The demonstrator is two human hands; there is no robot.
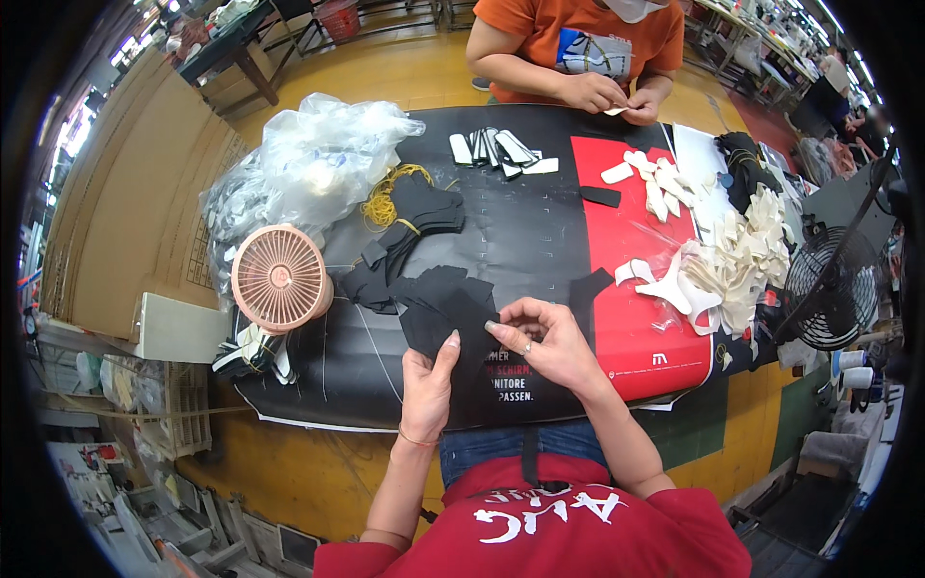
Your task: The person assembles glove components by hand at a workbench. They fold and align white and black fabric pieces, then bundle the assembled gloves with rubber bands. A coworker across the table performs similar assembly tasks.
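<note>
Close in front of me, my left hand (431,385) grips a stack of black fabric pieces (445,303), its thumb lying on top. At the stack's right edge, my right hand (544,342) has thumb and forefinger pinched together; whether a single piece is between them is too small to tell. More black cut pieces (424,207) lie in a pile beyond my left hand, bound with a yellow band. Another black piece (588,297) rests flat to the right of my right hand.
A pink fan (279,277) and clear plastic bags (323,144) stand at the left, beside yellow bands (385,197). White pieces (742,260) are heaped at the right, near a black fan (831,289). Black-and-white pads (496,149) lie far ahead. Opposite, a person in orange (578,48) handles a small piece.
</note>
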